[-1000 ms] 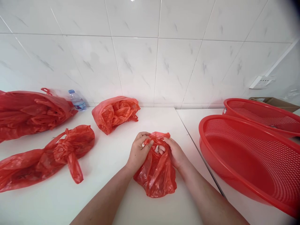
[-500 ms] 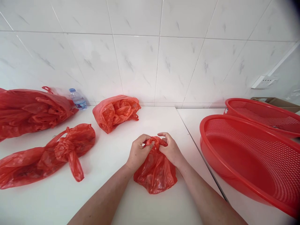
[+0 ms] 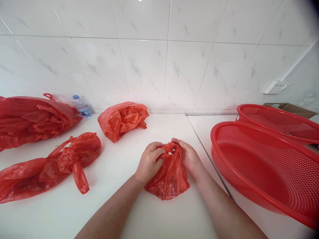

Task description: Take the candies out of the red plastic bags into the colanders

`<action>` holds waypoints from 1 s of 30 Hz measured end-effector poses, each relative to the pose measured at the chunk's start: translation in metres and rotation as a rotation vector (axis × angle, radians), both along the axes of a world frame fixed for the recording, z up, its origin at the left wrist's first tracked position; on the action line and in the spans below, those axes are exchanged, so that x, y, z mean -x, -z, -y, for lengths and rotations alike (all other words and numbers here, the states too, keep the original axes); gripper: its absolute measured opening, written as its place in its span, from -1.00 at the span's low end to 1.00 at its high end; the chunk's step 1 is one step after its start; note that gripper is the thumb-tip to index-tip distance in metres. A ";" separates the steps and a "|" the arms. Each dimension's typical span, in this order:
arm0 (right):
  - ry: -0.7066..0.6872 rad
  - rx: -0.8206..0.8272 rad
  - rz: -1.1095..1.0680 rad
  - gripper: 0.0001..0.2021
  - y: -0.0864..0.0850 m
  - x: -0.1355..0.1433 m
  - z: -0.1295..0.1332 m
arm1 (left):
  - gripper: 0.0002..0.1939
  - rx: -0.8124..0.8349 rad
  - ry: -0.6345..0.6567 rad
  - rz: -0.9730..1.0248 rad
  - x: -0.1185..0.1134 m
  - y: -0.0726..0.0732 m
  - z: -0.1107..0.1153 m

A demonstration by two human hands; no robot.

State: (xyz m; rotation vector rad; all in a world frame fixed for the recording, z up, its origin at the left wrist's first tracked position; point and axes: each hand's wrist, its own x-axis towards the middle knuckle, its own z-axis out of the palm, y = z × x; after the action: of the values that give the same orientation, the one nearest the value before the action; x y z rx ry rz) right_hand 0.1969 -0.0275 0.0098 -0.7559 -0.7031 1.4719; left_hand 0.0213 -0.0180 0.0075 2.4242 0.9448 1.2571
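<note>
A small red plastic bag [image 3: 169, 181] lies in front of me on the white table, its gathered top between my two hands. My left hand [image 3: 150, 162] is closed, fingers curled and pinching the bag's upper left edge. On the other side, my right hand [image 3: 190, 156] holds the upper right edge, with its fingers behind the plastic and partly hidden. A small opening shows in the gathered top between the hands. The bag's lower part spreads out toward me, crumpled and see-through.
Left of me lie a knotted red bag [image 3: 72, 162] and a large stuffed red bag [image 3: 32, 116]. Behind them stands a water bottle [image 3: 82, 107]. A crumpled red bag [image 3: 122, 119] sits near the tiled wall. Two red plastic baskets [image 3: 249, 169] and a cardboard box [image 3: 294, 109] are at right.
My right hand has turned, its fingers moving behind the bag's top. My left fingers have curled in further, and an opening now shows in the gathered plastic.
</note>
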 end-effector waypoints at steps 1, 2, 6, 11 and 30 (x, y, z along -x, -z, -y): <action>0.029 0.009 -0.020 -0.76 0.000 -0.003 -0.001 | -0.70 -0.009 -0.005 0.010 0.000 0.000 0.000; 0.056 0.023 -0.018 -0.76 0.001 -0.006 -0.003 | -0.73 -0.019 -0.011 0.023 0.000 0.001 0.000; 0.188 0.070 0.195 -0.78 0.007 -0.018 -0.010 | -0.85 -0.027 -0.036 0.102 0.002 -0.001 0.003; 0.577 0.054 0.764 -0.79 0.019 -0.035 -0.021 | -0.68 0.026 -0.053 0.255 0.006 -0.006 0.005; 0.239 -0.036 1.155 -0.72 0.028 -0.018 -0.016 | 0.01 0.206 0.041 0.170 0.000 0.011 -0.002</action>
State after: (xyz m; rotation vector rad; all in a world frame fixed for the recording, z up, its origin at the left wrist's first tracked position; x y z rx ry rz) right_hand 0.2144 -0.0119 -0.0179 -1.6141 -1.4160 0.6942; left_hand 0.0214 -0.0162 -0.0038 2.1324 0.9220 1.2614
